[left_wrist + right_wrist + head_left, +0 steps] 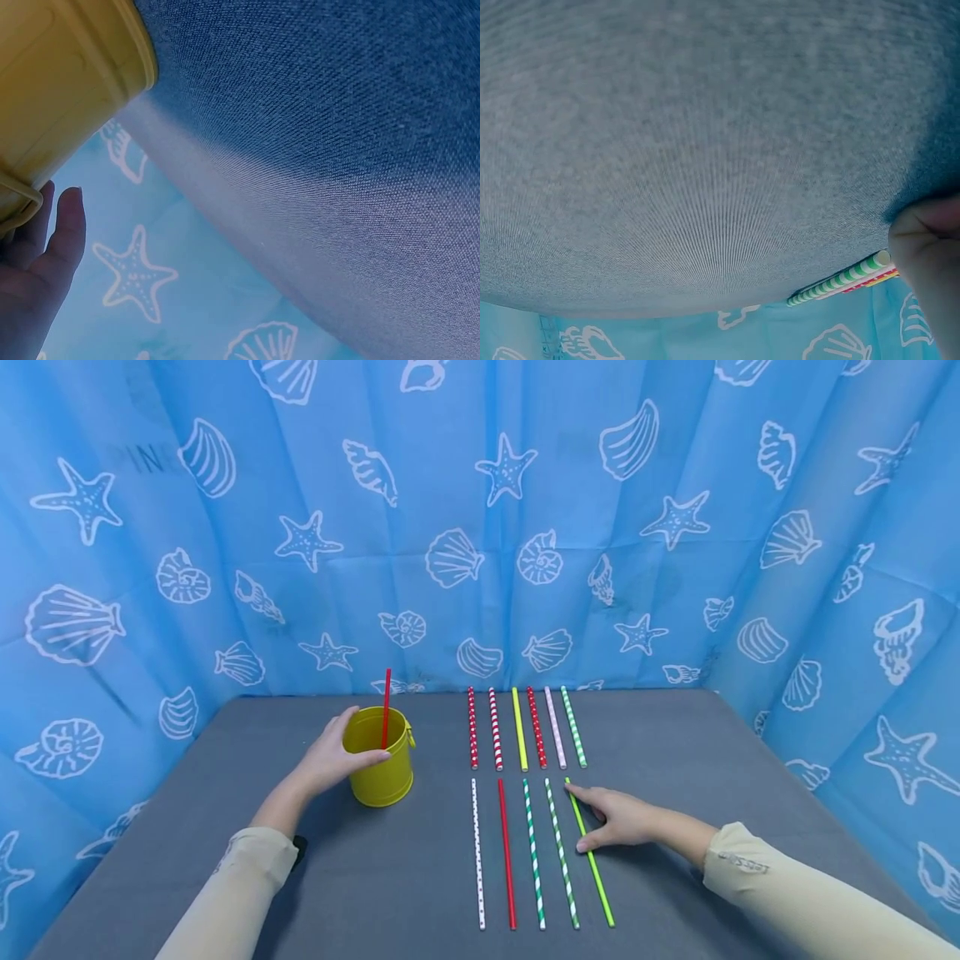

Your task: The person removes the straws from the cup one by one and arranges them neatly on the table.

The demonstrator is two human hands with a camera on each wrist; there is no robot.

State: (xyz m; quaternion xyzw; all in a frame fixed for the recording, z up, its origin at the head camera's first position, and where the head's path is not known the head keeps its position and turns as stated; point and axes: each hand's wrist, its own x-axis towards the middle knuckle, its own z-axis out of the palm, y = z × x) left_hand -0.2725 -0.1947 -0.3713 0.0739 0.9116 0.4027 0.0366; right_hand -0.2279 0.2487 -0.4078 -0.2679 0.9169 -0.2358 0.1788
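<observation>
My left hand [330,758] holds a small yellow bucket [384,783] at its rim, the thumb across the near side and the fingers round the far left side. One plain red straw [387,702] stands upright inside, rising above the rim. On the right, my right hand [626,818] rests over a plain lime-green straw [601,887], index fingertip near its far end and thumb on its middle, spread well apart. In the left wrist view the bucket's wall [60,90] fills the upper left corner, with fingers [67,232] beside it.
Left of the lime straw lie a green-striped straw [561,852], another green-striped one [534,852], a red one [507,852] and a white dotted one [477,852]. Behind them runs a row of several straws, including a yellow straw [520,727]. A blue curtain [480,568] hangs behind the grey table [660,743].
</observation>
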